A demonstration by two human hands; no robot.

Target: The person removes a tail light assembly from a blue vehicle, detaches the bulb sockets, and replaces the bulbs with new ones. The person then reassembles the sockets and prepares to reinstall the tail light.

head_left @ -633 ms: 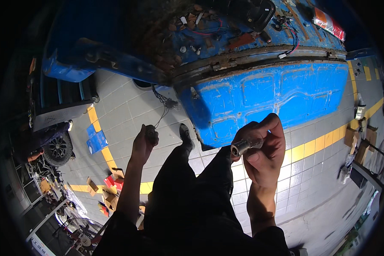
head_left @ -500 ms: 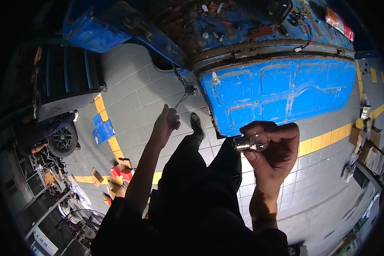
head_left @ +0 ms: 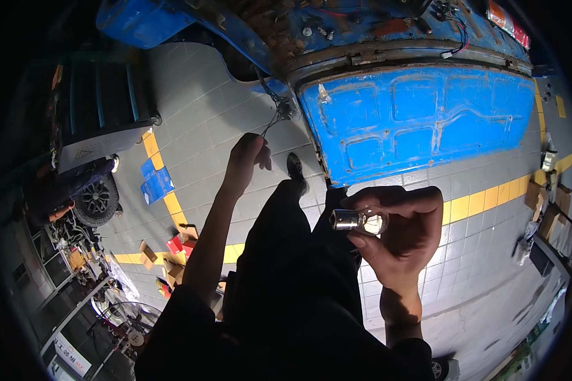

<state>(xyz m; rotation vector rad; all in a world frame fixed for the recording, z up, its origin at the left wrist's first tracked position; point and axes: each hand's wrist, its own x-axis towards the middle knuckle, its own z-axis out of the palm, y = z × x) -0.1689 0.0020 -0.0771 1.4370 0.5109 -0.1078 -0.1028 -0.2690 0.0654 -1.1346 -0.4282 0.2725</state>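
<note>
Between the thumb and fingers of my right hand (head_left: 408, 230) is a small light bulb (head_left: 372, 223). Its clear glass catches the light, and its silvery metal base points left. My left hand (head_left: 245, 162) is raised over the floor with curled fingers. A thin dark wire (head_left: 268, 127) runs from that hand up to a tangled wire bundle (head_left: 285, 108), which hangs beside the blue vehicle body. Whatever sits at the wire's end is hidden in my fingers. Beyond my right hand is a scuffed blue drop-down panel (head_left: 419, 127).
Loose parts and a wiring plug (head_left: 448, 55) lie on the rusty blue bed. A dark cabinet-like unit (head_left: 102, 111) and a wheel (head_left: 96, 200) stand at left, with another person (head_left: 60, 190) near them. Cardboard boxes (head_left: 175, 270) and a blue packet (head_left: 156, 183) lie on the tiled floor.
My left hand has risen slightly and turned, hiding the greyish round part that showed in its fingers. My right hand has tilted the bulb a little and shifted it left.
</note>
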